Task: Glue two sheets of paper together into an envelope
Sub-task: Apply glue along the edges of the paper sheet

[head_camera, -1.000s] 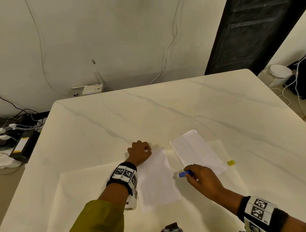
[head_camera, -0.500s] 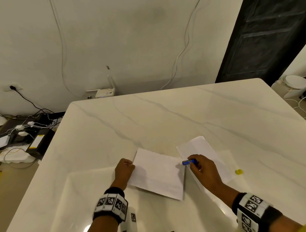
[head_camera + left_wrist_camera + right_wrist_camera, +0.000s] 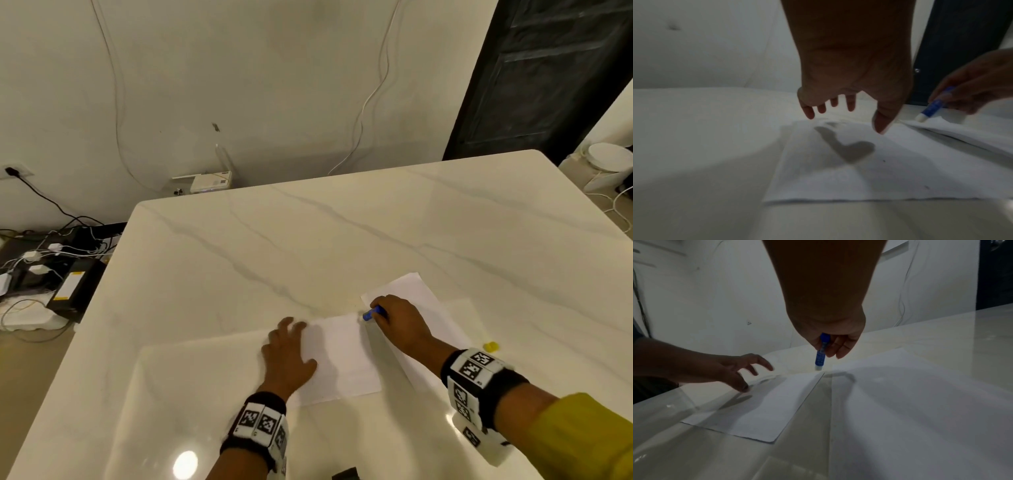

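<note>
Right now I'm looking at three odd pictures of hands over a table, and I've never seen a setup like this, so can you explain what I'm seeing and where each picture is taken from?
There is no machine here: a person works with two bare hands, wearing patterned bands with a small camera on each wrist and another camera on the head. The wide picture is the head view, looking down at a white marble table. The two darker pictures look along each hand from the wrist. The left hand is open, fingers spread over the near sheet of paper. The right hand grips a blue glue stick, tip down at that sheet's far corner. A second sheet lies under the right hand, and a small yellow cap sits to its right.
</note>
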